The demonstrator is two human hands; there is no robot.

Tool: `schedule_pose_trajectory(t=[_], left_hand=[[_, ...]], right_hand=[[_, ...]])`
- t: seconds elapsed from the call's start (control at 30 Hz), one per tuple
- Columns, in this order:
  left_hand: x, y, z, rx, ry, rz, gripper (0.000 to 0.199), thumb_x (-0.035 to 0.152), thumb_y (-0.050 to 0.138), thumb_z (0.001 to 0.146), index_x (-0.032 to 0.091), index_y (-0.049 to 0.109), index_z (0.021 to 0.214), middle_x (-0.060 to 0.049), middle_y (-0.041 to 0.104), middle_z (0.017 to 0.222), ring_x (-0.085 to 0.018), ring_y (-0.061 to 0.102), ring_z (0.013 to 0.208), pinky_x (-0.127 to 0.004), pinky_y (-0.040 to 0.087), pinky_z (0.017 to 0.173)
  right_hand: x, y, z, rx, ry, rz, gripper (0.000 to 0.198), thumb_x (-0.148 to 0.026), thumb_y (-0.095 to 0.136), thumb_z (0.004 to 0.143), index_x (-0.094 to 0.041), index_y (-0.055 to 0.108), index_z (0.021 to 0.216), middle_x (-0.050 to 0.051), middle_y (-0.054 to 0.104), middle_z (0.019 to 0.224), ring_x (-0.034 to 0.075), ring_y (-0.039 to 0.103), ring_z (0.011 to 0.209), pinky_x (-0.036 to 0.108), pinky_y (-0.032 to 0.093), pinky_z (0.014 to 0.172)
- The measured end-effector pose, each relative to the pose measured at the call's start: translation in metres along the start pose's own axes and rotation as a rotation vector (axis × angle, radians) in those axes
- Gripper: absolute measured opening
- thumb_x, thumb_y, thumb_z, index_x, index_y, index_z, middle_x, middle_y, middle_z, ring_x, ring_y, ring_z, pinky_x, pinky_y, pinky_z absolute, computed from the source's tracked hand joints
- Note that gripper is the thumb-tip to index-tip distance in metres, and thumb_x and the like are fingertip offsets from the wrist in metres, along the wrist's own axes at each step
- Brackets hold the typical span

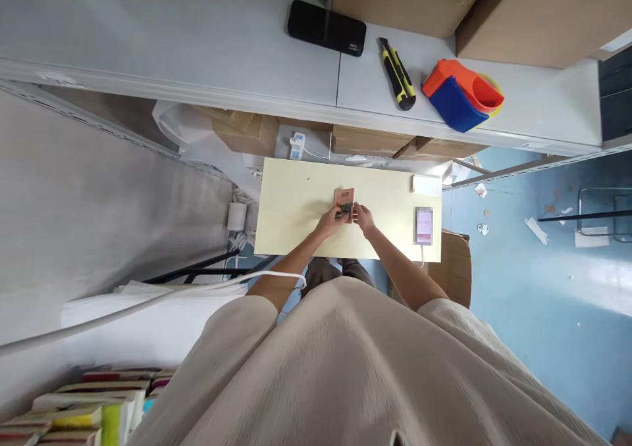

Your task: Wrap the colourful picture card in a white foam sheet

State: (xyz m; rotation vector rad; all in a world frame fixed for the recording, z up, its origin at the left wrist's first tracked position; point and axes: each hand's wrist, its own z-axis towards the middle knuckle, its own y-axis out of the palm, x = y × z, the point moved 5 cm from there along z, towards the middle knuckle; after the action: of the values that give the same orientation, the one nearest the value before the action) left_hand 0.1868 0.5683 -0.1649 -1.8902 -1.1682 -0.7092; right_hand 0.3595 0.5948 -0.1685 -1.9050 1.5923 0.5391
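Brown card (344, 198) on table (296, 202), maybe pinched betw. both hands, L (330, 221) & R (364, 219), arms outstretched.

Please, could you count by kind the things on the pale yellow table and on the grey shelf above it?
Small brown card with a dark green piece, held by left hand and right hand: 1
Phone with lit screen: 1
Small white box: 1
Black flat device: 1
Yellow and black utility knife: 1
Orange and blue plastic tape dispenser: 1
Total: 6
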Motion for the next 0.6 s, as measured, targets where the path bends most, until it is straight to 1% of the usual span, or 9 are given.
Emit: schedule_pose_trajectory(t=[0.07,0.13,0.17,0.27,0.33,0.4,0.47,0.53,0.6], left_hand=[[0.003,-0.008,-0.002,0.04,0.025,-0.02,0.022,0.037,0.079,0.1,0.024,0.075,0.117,-0.007,0.085,0.117,-0.026,0.08,0.109,-0.035,0.062,0.098],[0.003,-0.02,-0.005,0.114,0.028,0.006,0.013,0.036,0.076,0.101,0.025,0.074,0.108,-0.005,0.084,0.108,-0.024,0.079,0.101,-0.032,0.06,0.095],[0.001,-0.027,-0.006,0.155,0.018,0.033,0.01,0.034,0.074,0.102,0.025,0.074,0.103,-0.004,0.084,0.104,-0.023,0.078,0.098,-0.031,0.06,0.093],[-0.012,-0.047,-0.009,0.247,-0.039,0.099,0.012,0.029,0.068,0.103,0.025,0.074,0.094,-0.005,0.083,0.099,-0.023,0.076,0.095,-0.03,0.058,0.09],[-0.022,-0.057,-0.008,0.271,-0.081,0.123,0.014,0.024,0.066,0.102,0.024,0.076,0.093,-0.007,0.084,0.101,-0.024,0.076,0.096,-0.031,0.057,0.09],[-0.032,-0.062,-0.006,0.262,-0.111,0.136,0.015,0.02,0.064,0.101,0.023,0.077,0.093,-0.008,0.084,0.105,-0.025,0.076,0.099,-0.032,0.057,0.092],[-0.039,-0.063,-0.003,0.237,-0.122,0.139,0.016,0.017,0.064,0.099,0.023,0.078,0.097,-0.01,0.084,0.108,-0.026,0.077,0.104,-0.034,0.058,0.097],[-0.044,-0.063,-0.002,0.228,-0.117,0.13,0.017,0.017,0.067,0.097,0.021,0.08,0.106,-0.012,0.083,0.116,-0.029,0.077,0.113,-0.037,0.058,0.104],[-0.047,-0.061,-0.003,0.23,-0.093,0.116,0.024,0.017,0.07,0.096,0.02,0.08,0.117,-0.014,0.081,0.126,-0.031,0.075,0.122,-0.04,0.057,0.111]], right_hand=[[-0.006,0.012,-0.008,-0.115,-0.033,0.07,0.059,-0.082,0.06,0.099,-0.024,0.072,0.1,0.012,0.081,0.113,0.027,0.077,0.104,0.037,0.062,0.091],[-0.009,0.022,-0.015,-0.208,-0.038,0.113,0.064,-0.084,0.054,0.101,-0.024,0.075,0.104,0.013,0.082,0.12,0.028,0.078,0.109,0.038,0.062,0.094],[-0.01,0.026,-0.017,-0.227,-0.032,0.116,0.064,-0.083,0.053,0.102,-0.024,0.077,0.106,0.014,0.082,0.123,0.029,0.078,0.111,0.039,0.062,0.095],[-0.006,0.029,-0.018,-0.178,0.008,0.071,0.051,-0.072,0.06,0.101,-0.024,0.077,0.104,0.014,0.082,0.128,0.028,0.077,0.112,0.037,0.061,0.092],[-0.001,0.027,-0.015,-0.11,0.026,0.027,0.038,-0.061,0.067,0.098,-0.024,0.076,0.102,0.013,0.081,0.129,0.026,0.076,0.111,0.035,0.06,0.089],[0.003,0.027,-0.013,-0.07,0.025,-0.007,0.029,-0.052,0.071,0.093,-0.025,0.075,0.102,0.011,0.08,0.127,0.026,0.075,0.112,0.034,0.059,0.087],[0.007,0.027,-0.011,-0.056,0.018,-0.025,0.029,-0.051,0.074,0.089,-0.026,0.074,0.105,0.01,0.08,0.124,0.025,0.075,0.112,0.033,0.058,0.085],[0.011,0.028,-0.01,-0.051,0.021,-0.03,0.033,-0.052,0.076,0.086,-0.027,0.074,0.107,0.009,0.08,0.121,0.025,0.075,0.111,0.033,0.058,0.084],[0.013,0.03,-0.009,-0.043,0.028,-0.02,0.035,-0.051,0.078,0.083,-0.027,0.073,0.108,0.008,0.08,0.117,0.025,0.076,0.109,0.033,0.059,0.084]])
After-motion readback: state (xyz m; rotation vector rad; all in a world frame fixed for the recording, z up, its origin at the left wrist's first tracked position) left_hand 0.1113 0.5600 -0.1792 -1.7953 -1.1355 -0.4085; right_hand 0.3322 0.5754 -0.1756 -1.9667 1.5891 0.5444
